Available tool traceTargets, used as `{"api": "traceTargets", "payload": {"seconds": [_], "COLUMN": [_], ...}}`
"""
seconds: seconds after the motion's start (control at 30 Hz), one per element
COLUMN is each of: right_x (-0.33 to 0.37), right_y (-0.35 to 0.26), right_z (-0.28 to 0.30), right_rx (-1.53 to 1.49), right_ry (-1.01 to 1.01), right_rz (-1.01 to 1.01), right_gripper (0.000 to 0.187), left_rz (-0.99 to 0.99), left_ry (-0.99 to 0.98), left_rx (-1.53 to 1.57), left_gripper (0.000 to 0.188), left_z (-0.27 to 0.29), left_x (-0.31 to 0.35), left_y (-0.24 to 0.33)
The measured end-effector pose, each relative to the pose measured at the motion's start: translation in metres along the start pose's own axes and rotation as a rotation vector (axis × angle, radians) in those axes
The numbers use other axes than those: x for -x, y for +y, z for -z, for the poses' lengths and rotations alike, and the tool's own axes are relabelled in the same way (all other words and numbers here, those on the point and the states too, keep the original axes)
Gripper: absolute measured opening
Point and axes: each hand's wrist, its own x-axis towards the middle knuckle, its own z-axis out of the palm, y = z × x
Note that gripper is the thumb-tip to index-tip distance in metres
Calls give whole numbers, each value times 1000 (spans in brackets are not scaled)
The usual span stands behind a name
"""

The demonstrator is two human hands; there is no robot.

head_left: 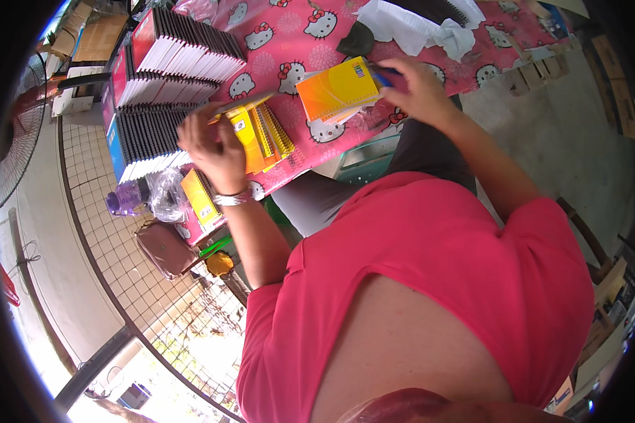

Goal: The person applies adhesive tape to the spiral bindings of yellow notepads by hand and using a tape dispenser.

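Note:
My left hand (215, 144) is closed on a thin yellow notebook (245, 103), tilted nearly edge-on. It is held above a fanned pile of small yellow spiral notebooks (264, 141). To the right, my right hand (422, 92) is closed around a blue-handled tool (384, 77), whose working end is mostly hidden. That tool is beside the right edge of a stack of yellow-orange notebooks (337, 88). Whether it touches the stack I cannot tell.
Tall stacks of black-spined notebooks (183, 53) stand at the table's left. Another yellow notebook (201, 197), a clear plastic bag (168, 196), a purple bottle (125, 200) and a brown pouch (168, 248) are nearer me. Crumpled white paper (455, 39) and a dark cloth-like piece (356, 41) lie far off.

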Motion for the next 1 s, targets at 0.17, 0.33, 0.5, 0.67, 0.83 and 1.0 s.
{"api": "traceTargets", "payload": {"seconds": [0.17,0.33,0.5,0.67,0.83,1.0], "right_x": [13,-58,-107,-134,-142,-142], "right_y": [68,69,147,172,134,124], "right_z": [-11,6,9,9,6,37], "right_rx": [231,261,609,608,580,423], "right_ry": [89,335,137,-85,-67,400], "right_rz": [61,40,-303,-373,-417,-98], "right_gripper": [33,22,38,18,15,21], "left_rz": [138,280,-28,-338,-376,-383], "left_ry": [-488,-576,-316,-493,-607,-556], "left_rx": [-585,-436,-149,66,31,152], "left_gripper": [18,47,43,33,25,21], "left_z": [-17,-66,-90,-108,-102,-87], "left_x": [-5,52,39,44,46,21], "left_y": [-55,-83,-19,84,73,65]}}
